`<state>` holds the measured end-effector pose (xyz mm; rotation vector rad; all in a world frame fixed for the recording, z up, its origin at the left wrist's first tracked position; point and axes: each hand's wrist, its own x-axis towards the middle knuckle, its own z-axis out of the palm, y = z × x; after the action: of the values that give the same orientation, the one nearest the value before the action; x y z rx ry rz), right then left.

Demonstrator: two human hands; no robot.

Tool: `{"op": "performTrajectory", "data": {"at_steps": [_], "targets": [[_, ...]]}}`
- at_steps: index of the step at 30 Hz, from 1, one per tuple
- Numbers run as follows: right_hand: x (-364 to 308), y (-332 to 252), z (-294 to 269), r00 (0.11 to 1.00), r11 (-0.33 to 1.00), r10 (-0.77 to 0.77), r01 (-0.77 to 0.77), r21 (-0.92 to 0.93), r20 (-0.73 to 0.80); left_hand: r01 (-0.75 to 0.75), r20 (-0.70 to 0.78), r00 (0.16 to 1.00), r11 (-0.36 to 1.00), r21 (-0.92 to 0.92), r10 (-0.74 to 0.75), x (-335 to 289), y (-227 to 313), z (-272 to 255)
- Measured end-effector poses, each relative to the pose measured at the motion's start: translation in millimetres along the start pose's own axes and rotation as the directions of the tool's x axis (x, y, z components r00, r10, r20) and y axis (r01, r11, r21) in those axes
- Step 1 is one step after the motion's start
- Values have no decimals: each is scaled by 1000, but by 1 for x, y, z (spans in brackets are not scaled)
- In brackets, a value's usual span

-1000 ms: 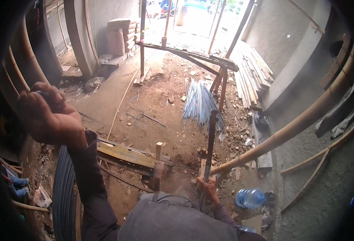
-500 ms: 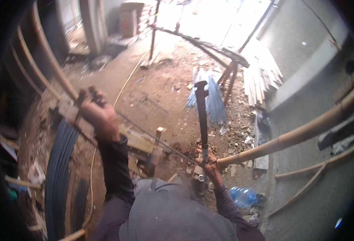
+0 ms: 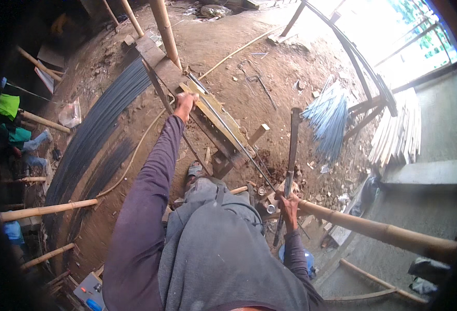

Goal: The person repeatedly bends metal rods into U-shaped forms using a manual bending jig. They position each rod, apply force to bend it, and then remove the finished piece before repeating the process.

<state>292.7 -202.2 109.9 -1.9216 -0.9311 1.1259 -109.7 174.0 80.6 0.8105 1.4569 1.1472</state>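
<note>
Head view: left hand (image 3: 185, 102) grips steel rod (image 3: 228, 133).

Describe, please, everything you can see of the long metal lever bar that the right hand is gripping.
The lever bar is a long, dark, rusty-looking metal bar, standing nearly upright and leaning slightly. Its upper end is broader and flattened; its lower end runs down past the right hand, which grips it low on the shaft. It rises beside the wooden bending bench, next to a thick bamboo pole, over a dirt floor. Whether its foot touches the ground is hidden.
</note>
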Motion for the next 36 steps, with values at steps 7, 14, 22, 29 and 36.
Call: {"op": "performTrajectory", "data": {"at_steps": [7,14,22,29,36], "targets": [[22,31,-7,997,989,77,-77,-127,-10,44,94,991,892,451,-96,27,-102,-15],[35,42,-13,998,985,-43,49,-165,42,13,22,999,853,521,-28,8,-118,-5],[50,66,-14,989,967,-40,75,-245,141,-55,83,997,757,651,0,3,-127,-1],[64,87,-8,976,959,172,-134,-251,134,-332,199,930,471,818,310,8,-138,5],[65,140,-14,998,865,67,-55,-499,7,-270,74,909,446,853,410,10,-154,17]]}}
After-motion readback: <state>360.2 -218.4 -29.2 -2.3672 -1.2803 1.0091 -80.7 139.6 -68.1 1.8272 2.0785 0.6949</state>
